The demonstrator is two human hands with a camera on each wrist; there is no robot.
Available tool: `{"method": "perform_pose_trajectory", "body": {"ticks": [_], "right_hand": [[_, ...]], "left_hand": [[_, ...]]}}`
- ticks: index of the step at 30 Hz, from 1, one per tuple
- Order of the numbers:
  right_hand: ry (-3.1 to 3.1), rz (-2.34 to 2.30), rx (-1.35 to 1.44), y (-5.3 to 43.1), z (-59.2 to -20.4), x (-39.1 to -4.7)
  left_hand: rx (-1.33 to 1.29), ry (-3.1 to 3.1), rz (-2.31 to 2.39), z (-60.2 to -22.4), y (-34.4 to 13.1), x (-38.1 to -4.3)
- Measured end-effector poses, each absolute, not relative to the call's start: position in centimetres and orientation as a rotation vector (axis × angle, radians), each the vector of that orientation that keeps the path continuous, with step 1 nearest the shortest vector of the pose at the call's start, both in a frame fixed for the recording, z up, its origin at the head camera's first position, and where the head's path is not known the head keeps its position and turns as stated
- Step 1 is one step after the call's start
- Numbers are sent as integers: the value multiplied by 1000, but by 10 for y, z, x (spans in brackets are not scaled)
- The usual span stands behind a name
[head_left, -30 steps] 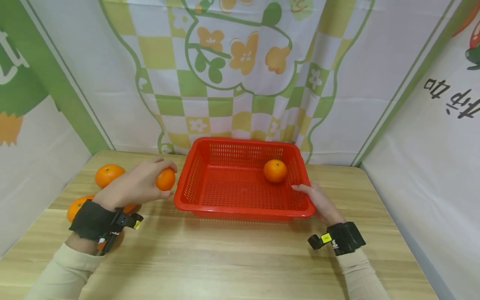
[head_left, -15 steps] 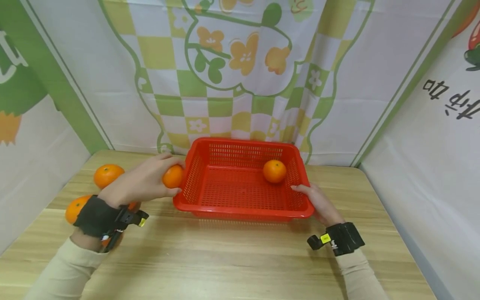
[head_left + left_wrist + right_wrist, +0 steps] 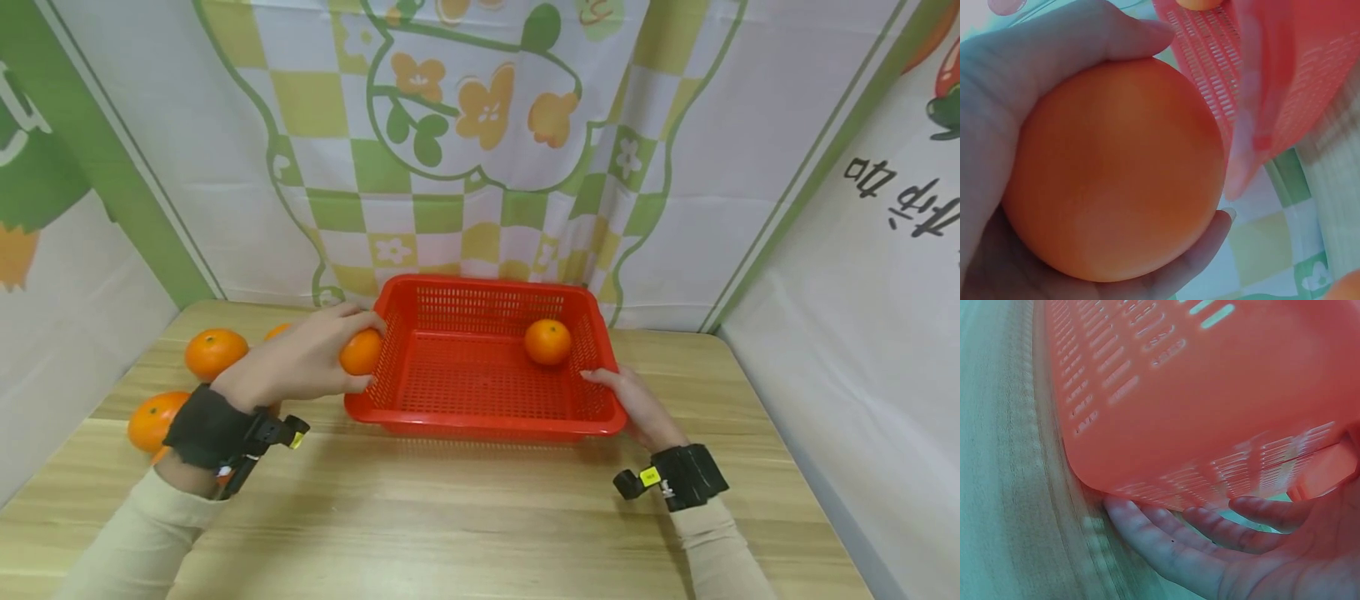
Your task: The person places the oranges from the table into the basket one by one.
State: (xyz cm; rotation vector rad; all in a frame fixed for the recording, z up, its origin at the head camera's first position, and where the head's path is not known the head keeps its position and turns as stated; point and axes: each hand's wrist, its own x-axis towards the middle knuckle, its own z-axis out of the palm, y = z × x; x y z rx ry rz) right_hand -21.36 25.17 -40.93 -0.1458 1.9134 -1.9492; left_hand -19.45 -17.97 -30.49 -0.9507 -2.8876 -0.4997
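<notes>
My left hand (image 3: 300,357) holds an orange (image 3: 361,352) at the left rim of a red plastic basket (image 3: 487,423). In the left wrist view the thumb and fingers curl round the held orange (image 3: 1116,175), with the slotted basket wall (image 3: 1210,69) just past it. My right hand (image 3: 641,408) grips the basket's right rim, thumb over the edge. From the right wrist its fingers (image 3: 1166,547) show along the outside of the wall, below the rim. Inside the basket, near its right end, rests another orange (image 3: 548,342).
Several oranges lie on the wooden table (image 3: 480,517) at the left: one orange (image 3: 216,354) behind my left forearm, another orange (image 3: 155,421) beside the wrist strap, others partly hidden. A patterned curtain (image 3: 450,208) hangs right behind the basket.
My left hand has moved right with the orange, from beside the basket to its left rim. An orange behind that hand has come partly into view. My right hand stays on the rim.
</notes>
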Motion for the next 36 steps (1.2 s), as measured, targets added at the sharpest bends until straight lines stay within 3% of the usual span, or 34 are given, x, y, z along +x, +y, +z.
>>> {"method": "perform_pose_trajectory", "body": {"ticks": [36], "right_hand": [[1917, -1947, -105, 251, -409, -215]], "left_hand": [[-1185, -2856, -413, -314, -122, -227]]}}
